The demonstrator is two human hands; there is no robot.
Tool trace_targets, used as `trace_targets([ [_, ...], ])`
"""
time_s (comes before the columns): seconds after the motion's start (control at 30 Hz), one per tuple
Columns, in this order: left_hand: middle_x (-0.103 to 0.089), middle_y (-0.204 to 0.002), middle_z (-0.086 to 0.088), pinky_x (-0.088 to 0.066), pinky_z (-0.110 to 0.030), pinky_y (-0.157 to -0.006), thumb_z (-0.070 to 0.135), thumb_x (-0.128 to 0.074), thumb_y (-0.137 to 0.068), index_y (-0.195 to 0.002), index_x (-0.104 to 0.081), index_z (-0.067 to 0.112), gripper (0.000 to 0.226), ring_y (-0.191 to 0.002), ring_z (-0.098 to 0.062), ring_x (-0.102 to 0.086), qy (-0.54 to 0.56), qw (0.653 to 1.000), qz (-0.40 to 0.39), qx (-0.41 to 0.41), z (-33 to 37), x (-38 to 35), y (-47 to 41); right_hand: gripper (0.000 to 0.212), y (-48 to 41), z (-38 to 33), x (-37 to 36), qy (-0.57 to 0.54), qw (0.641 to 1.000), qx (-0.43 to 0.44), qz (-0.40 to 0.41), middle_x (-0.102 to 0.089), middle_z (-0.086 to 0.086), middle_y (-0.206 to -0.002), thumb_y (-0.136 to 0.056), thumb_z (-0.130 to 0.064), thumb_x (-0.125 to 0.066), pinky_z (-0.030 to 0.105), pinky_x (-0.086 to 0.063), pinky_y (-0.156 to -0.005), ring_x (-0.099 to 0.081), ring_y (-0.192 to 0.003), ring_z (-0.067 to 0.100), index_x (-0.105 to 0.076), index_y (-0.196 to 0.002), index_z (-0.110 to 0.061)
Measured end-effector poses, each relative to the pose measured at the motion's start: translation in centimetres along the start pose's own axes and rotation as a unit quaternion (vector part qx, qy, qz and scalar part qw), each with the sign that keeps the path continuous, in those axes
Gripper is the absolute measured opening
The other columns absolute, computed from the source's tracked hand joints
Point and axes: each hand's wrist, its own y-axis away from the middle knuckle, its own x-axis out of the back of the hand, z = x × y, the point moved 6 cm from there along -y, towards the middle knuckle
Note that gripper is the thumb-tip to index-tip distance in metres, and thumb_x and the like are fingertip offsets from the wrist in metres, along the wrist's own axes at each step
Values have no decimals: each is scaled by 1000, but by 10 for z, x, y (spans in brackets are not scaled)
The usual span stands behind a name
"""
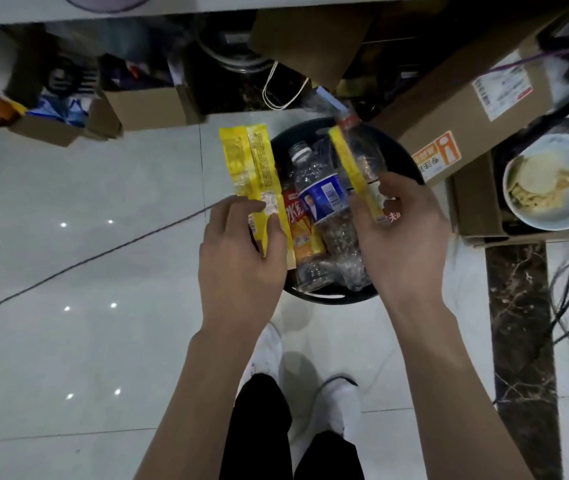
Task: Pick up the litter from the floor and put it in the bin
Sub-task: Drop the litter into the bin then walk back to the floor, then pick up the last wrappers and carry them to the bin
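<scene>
A round black bin stands on the floor in front of me. Inside it lie a crushed clear bottle with a blue label, an orange wrapper and clear plastic. My left hand grips a long yellow wrapper at its lower end, held over the bin's left rim. My right hand holds a second yellow wrapper together with a clear plastic wrapper, above the bin's right half.
Cardboard boxes crowd the far side and right of the bin. A white bowl with food scraps sits on a box at right. A thin cable crosses the pale tiled floor. My white shoes stand below the bin.
</scene>
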Motion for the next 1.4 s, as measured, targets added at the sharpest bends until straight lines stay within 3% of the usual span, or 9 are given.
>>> trace_targets([
  [0.2,-60,-116,2,-52,-43,-84,31,-56,-93,-113,-64,17,26,-102,-20,-61,4,1000,-10,20,25,45,20,35,24,-20,51,14,1000,-5,-22,-69,6,-116,-88,-27,-71,48,-53,-90,-65,-102,26,-68,-122,-16],
  [0.33,-59,-120,3,-51,-42,-88,32,-55,-95,-119,-60,19,28,-108,-19,-60,12,1000,-8,2,70,104,45,31,42,-62,118,-14,1000,10,-22,-66,-1,-109,-90,-26,-72,25,-46,-88,-64,-98,17,-70,-120,-17],
  [0.57,-58,-125,2,-45,-29,-91,31,-57,-98,-128,-55,18,33,-112,-15,-57,19,1000,15,-16,188,247,100,31,88,-202,248,-63,992,108,-33,-65,1,-109,-90,-33,-68,46,-48,-96,-62,-104,21,-70,-118,-19],
  [0.77,-57,-127,2,-44,-28,-92,32,-55,-99,-132,-53,17,36,-112,-13,-55,27,998,55,-27,289,379,170,34,153,-319,373,-106,974,194,-55,-64,-2,-116,-92,-36,-64,50,-48,-98,-61,-110,20,-66,-122,-22],
  [0.93,-56,-125,9,-43,-24,-92,31,-55,-99,-130,-53,22,32,-112,-9,-54,34,993,101,-41,334,466,242,33,217,-361,439,-113,956,253,-97,-61,-8,-116,-92,-34,-67,50,-47,-99,-60,-113,17,-64,-124,-26],
  [1.13,-54,-126,18,-42,-16,-86,38,-54,-99,-131,-53,28,34,-114,1,-53,41,983,176,22,318,540,335,34,289,-396,447,-126,923,328,-157,-60,-13,-115,-90,-40,-66,50,-49,-97,-61,-111,13,-64,-121,-29],
  [1.3,-52,-127,23,-45,-20,-89,42,-52,-98,-130,-53,32,33,-113,5,-52,65,963,239,105,255,588,388,34,346,-444,418,-125,887,386,-222,-61,-11,-114,-88,-37,-68,46,-50,-97,-60,-107,11,-65,-121,-27],
  [1.4,-52,-128,24,-48,-25,-89,43,-53,-98,-130,-52,34,33,-115,5,-51,87,942,283,159,209,620,419,35,384,-474,388,-118,866,411,-259,-62,-8,-113,-88,-30,-73,36,-50,-96,-60,-105,9,-67,-121,-22],
])
